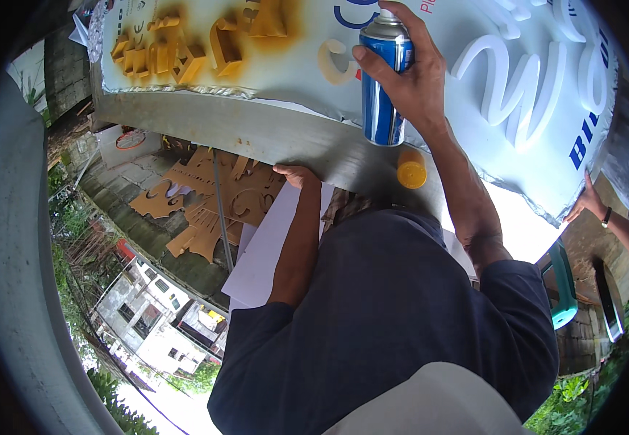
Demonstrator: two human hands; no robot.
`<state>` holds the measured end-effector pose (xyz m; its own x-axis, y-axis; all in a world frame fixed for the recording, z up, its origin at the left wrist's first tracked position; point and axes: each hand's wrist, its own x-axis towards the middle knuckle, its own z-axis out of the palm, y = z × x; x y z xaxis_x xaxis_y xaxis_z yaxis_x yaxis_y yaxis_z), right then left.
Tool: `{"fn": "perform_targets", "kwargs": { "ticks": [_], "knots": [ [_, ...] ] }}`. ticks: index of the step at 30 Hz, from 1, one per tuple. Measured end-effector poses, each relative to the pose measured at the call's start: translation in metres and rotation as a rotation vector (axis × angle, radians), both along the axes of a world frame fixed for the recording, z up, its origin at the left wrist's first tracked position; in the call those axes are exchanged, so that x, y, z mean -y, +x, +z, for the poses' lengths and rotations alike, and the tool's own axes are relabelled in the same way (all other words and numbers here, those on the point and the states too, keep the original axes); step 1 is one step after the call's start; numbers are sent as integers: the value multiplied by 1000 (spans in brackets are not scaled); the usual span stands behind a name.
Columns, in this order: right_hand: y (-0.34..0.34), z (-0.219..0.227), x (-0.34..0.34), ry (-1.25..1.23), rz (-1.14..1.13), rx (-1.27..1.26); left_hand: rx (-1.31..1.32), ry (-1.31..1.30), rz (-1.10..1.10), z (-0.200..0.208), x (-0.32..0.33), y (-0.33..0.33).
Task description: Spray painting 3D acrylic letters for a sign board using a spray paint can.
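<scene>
My right hand point(417, 81) is wrapped around a blue spray can point(381, 94) with a silver top, held upright with a fingertip at the nozzle. Near the can, an orange-yellow cap point(411, 170) sits on the bare metal tabletop point(256, 130). My left hand point(300, 176) is closed at the table's near edge, its fingers partly hidden. On the printed pale-blue sheet point(293, 80), raised letters point(177, 54) at the left are coated gold, with gold overspray around them. Right of the can lie white cut-out letters point(514, 83). A cream-tinted curved letter point(336, 61) lies left of the can.
Another person's hand point(586, 201) touches the sheet's right corner. Brown cut-out boards point(220, 192) and white panels point(264, 250) are beside the table at left, near a thin metal pole point(222, 210). A green plastic stool point(562, 290) stands at right. A thick grey post point(10, 239) runs down the far left.
</scene>
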<state>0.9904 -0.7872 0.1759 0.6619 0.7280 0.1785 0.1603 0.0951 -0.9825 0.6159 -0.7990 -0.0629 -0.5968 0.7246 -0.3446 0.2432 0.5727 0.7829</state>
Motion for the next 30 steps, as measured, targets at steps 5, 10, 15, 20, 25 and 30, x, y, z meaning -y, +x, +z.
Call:
{"fn": "perform_targets", "kwargs": {
  "ticks": [5,10,15,20,25,30],
  "knots": [
    [-10,7,-10,-201,-22,86,17,5,226,70,-4,60],
    [-31,-1,-22,-248,-45,184,-109,-157,199,63,-4,40],
    [-42,-22,-28,-162,-155,265,-151,-143,188,56,-3,36],
    [-42,-27,-26,-214,-130,246,-82,-205,224,61,-4,42],
    [-44,-23,-35,-225,-181,274,-213,-121,158,55,-5,31],
    [-41,-39,-44,-282,-146,282,-139,-131,224,61,-2,45]
  ]
}}
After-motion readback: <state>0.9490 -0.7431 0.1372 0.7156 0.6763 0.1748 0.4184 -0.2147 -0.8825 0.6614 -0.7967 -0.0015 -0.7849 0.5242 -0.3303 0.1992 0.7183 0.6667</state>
